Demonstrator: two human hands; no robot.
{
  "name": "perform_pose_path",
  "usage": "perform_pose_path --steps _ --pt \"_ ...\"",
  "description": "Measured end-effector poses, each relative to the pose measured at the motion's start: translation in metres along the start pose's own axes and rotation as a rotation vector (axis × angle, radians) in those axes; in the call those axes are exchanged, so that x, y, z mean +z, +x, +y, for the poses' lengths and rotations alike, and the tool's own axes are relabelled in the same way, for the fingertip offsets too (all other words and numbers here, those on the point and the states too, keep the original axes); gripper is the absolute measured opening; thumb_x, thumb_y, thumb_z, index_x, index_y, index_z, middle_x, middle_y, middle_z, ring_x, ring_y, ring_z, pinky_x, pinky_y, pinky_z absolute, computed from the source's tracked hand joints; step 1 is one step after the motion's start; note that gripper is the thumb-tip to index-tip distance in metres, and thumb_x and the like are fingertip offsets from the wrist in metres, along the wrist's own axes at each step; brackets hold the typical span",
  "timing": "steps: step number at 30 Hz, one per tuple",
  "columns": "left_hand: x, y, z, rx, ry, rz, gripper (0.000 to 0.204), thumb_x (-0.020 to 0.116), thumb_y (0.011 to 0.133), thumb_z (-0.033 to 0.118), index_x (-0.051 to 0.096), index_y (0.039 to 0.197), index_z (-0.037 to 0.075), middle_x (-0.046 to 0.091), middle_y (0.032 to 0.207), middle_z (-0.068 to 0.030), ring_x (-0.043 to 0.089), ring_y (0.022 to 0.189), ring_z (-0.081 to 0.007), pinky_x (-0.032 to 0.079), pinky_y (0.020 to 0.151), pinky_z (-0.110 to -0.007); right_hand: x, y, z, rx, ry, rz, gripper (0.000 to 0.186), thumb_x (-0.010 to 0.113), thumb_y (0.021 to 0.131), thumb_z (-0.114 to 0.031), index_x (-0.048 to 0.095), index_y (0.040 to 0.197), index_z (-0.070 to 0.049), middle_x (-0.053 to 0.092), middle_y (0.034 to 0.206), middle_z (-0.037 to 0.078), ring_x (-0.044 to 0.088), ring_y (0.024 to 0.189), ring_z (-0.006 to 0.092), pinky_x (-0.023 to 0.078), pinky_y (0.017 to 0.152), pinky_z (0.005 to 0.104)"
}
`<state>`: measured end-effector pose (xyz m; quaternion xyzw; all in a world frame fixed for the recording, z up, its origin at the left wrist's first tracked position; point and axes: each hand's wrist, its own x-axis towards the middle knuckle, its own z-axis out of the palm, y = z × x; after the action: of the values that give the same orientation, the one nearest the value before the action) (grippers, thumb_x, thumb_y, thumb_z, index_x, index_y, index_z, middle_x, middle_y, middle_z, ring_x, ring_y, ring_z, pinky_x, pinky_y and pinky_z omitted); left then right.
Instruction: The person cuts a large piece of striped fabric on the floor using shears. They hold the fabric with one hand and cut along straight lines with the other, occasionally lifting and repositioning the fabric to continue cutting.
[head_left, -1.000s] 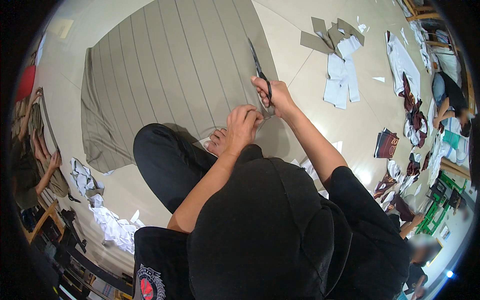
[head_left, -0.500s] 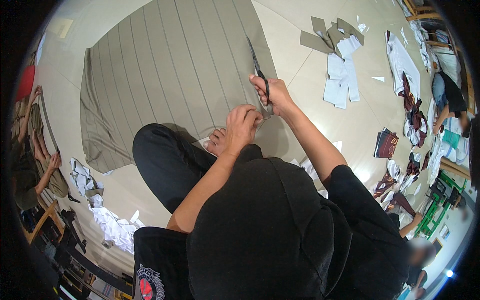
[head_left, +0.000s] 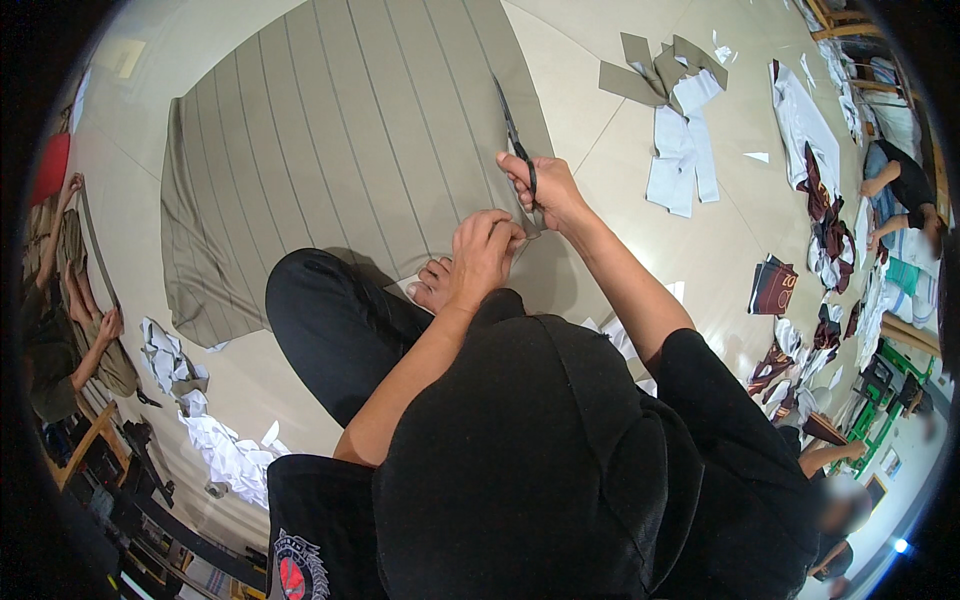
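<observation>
A large olive-grey cloth with dark stripes (head_left: 330, 140) lies spread on the tiled floor in front of me. My right hand (head_left: 547, 190) is closed round the handles of dark scissors (head_left: 513, 130). Their blades point away from me, along the stripe nearest the cloth's right side. Close by, my left hand (head_left: 484, 246) has its fingers bent and pinched on the cloth's near edge, just left of the scissor handles. A bare foot (head_left: 430, 285) rests on the near edge beside my left wrist.
Olive and pale-blue offcuts (head_left: 685, 130) lie at the right. Crumpled white scraps (head_left: 225, 445) sit at lower left. Maroon and white pieces (head_left: 828, 235) form a line farther right. One person (head_left: 75, 330) sits at far left holding a strip; other people are along the right rim.
My hands, the scissors and the cloth stay almost where they were. At the right rim, one person's arms have shifted, and another person lower down has moved a hand outward.
</observation>
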<state>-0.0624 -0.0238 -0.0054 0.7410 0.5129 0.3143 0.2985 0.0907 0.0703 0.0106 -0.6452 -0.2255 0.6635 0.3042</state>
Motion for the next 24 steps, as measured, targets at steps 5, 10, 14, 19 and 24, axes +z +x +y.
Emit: perform_pose_path --steps 5,10,14,19,24 --pt "0.0 0.0 0.001 -0.001 0.008 0.016 0.023 0.076 0.076 0.007 0.067 0.096 0.013 0.061 0.115 -0.0043 0.057 0.113 -0.0296 0.043 0.093 -0.043 0.0 0.0 0.0 -0.01 -0.025 0.001 0.039 0.081 0.086 -0.037 0.058 0.072 -0.009 0.052 0.06 -0.003 0.045 0.046 0.0051 0.034 0.041 0.0208" --pt "0.0 -0.001 0.0 0.002 0.012 0.007 0.023 0.076 0.077 0.007 0.067 0.097 0.013 0.061 0.115 -0.0044 0.057 0.113 -0.0296 0.043 0.094 -0.044 0.0 0.005 -0.005 0.021 -0.002 0.022 0.039 0.081 0.085 -0.038 0.058 0.072 -0.009 0.051 0.06 -0.004 0.044 0.046 0.0057 0.033 0.042 0.0221" --pt "-0.001 0.0 0.001 -0.001 0.006 -0.006 0.023 0.076 0.077 0.005 0.069 0.098 0.012 0.062 0.117 -0.0055 0.057 0.113 -0.0299 0.043 0.094 -0.043 0.003 0.01 -0.013 0.029 -0.003 0.032 0.04 0.081 0.083 -0.041 0.058 0.071 -0.01 0.05 0.06 -0.004 0.043 0.046 0.0062 0.033 0.043 0.0228" --pt "0.0 0.0 0.0 0.008 0.007 0.005 0.024 0.076 0.076 0.004 0.069 0.098 0.012 0.062 0.116 -0.0054 0.057 0.114 -0.0298 0.043 0.094 -0.043 0.004 0.014 -0.019 0.004 -0.013 0.0 0.04 0.08 0.083 -0.041 0.058 0.071 -0.01 0.049 0.06 -0.005 0.043 0.046 0.0061 0.034 0.044 0.0229" --pt "0.0 -0.001 0.001 -0.012 0.004 0.001 0.023 0.075 0.076 0.004 0.069 0.097 0.012 0.062 0.116 -0.0056 0.057 0.113 -0.0302 0.044 0.094 -0.043 0.006 0.018 -0.02 0.004 -0.025 0.01 0.04 0.081 0.083 -0.041 0.058 0.072 -0.01 0.049 0.059 -0.005 0.042 0.046 0.0055 0.033 0.043 0.0225"
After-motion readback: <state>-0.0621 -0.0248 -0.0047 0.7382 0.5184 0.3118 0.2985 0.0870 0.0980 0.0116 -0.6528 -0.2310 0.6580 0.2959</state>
